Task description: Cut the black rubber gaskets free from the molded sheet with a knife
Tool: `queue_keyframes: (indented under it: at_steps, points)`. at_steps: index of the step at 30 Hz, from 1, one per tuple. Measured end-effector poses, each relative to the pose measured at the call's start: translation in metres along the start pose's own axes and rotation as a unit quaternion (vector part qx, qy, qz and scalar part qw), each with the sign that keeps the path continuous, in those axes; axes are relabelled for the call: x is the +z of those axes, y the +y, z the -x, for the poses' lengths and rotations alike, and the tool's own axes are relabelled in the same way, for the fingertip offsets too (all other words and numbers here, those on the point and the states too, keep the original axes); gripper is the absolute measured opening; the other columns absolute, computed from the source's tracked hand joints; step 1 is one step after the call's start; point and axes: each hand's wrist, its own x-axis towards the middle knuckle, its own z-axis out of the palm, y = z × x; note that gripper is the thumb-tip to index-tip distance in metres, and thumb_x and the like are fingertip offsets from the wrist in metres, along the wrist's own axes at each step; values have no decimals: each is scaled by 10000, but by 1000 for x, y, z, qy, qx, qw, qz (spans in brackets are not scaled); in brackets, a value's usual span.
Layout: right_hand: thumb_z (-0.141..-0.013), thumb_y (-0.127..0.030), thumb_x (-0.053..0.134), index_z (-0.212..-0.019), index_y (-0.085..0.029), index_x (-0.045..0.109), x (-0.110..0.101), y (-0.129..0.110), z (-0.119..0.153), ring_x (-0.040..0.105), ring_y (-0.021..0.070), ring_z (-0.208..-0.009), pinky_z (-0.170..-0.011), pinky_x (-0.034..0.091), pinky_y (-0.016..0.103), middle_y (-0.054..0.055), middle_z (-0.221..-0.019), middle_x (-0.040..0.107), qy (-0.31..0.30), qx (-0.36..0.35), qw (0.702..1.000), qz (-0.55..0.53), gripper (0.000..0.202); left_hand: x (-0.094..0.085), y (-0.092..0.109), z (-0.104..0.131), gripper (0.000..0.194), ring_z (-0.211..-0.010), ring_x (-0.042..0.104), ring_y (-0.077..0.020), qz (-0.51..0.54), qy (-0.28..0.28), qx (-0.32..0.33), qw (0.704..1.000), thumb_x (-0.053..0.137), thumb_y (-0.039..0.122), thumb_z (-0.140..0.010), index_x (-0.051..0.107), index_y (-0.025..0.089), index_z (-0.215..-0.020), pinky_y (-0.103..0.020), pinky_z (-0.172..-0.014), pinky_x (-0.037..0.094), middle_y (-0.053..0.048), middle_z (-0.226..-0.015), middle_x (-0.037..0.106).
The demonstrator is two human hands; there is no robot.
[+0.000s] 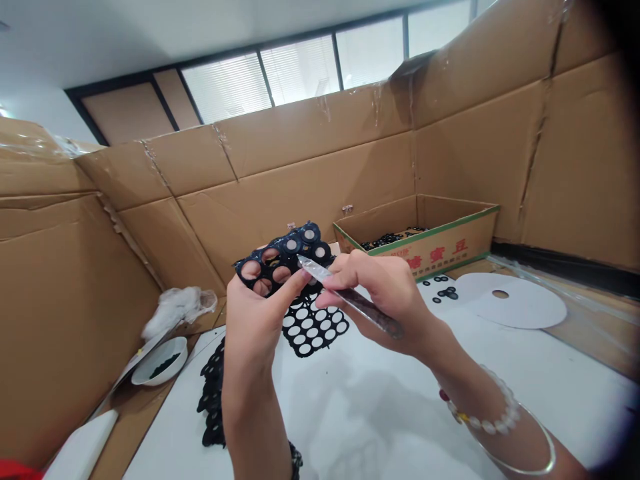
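Note:
My left hand (257, 317) pinches a black perforated sheet (280, 261) of joined rings and holds it up above the table. Some of its round openings show my fingers through them, while others have pale grey discs inside. In my right hand (385, 293) is a slim knife-like tool (357, 303) with a silver pointed end and a dark handle. Its tip rests at or very near the sheet, beside my left thumb. Below them a second black sheet with round holes (316, 328) lies flat on the white surface. Fingers behind the sheet are partly hidden.
Cardboard walls (310, 160) enclose the white tabletop (350, 413). A carton (450, 243) at the back right holds small black pieces. Several black rings (447, 293) lie near a white disc (530, 300). Left are stacked black sheets (213, 400), a white bowl (175, 350) and plastic wrap (180, 308).

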Motion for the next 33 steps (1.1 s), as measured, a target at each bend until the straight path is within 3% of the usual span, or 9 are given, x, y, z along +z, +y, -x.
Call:
queue_keyframes:
  at_steps: [8, 11, 14, 16, 23, 33]
  points:
    - [-897, -202, 619, -781, -212, 467, 3, 2, -1, 529, 71, -565, -550, 398, 202, -54, -635, 563, 12, -38, 998, 46, 192, 0, 1, 2, 316, -607, 532, -45, -87, -6, 44, 995, 851, 169, -587, 652, 162, -833, -117, -590, 488, 57, -709, 583]
    - [-892, -149, 598, -789, -219, 476, 14, 11, 3, 467, 76, -509, -505, 356, 217, -66, -564, 522, 84, -116, 983, 117, 175, -1, -1, 3, 292, -633, 550, -64, -145, -50, 63, 986, 824, 157, -624, 666, 178, -869, -130, -602, 491, 46, -725, 614]
    - [-897, -162, 574, -756, -233, 438, 28, 23, 11, 403, 82, -464, -470, 304, 234, -76, -524, 492, 180, -198, 941, 208, 208, 1, -5, 2, 231, -689, 594, -90, -158, -104, 82, 979, 759, 165, -713, 678, 194, -928, -153, -627, 500, 28, -765, 646]
    - [-894, -139, 540, -704, -236, 386, 35, 31, 17, 355, 83, -447, -459, 274, 242, -83, -502, 461, 198, -223, 924, 241, 263, 3, -6, 3, 182, -720, 614, -98, -156, -131, 84, 975, 715, 161, -758, 682, 199, -933, -167, -658, 512, 15, -813, 668]
    - [-845, -81, 529, -671, -235, 328, 34, 46, 23, 345, 98, -473, -483, 256, 262, -79, -500, 448, 187, -230, 921, 253, 307, 9, -6, 8, 265, -931, 675, -154, -204, -186, 120, 954, 612, 107, -827, 691, 224, -1051, -256, -858, 528, -32, -1075, 718]
    - [-856, -96, 598, -736, -235, 502, 33, 71, 31, 453, 89, -489, -494, 320, 240, -57, -547, 541, 183, -199, 937, 223, 207, 17, -18, 1, 298, -1048, 666, -213, -260, -193, 114, 939, 549, 115, -857, 701, 215, -1093, -346, -959, 493, -66, -1132, 727]
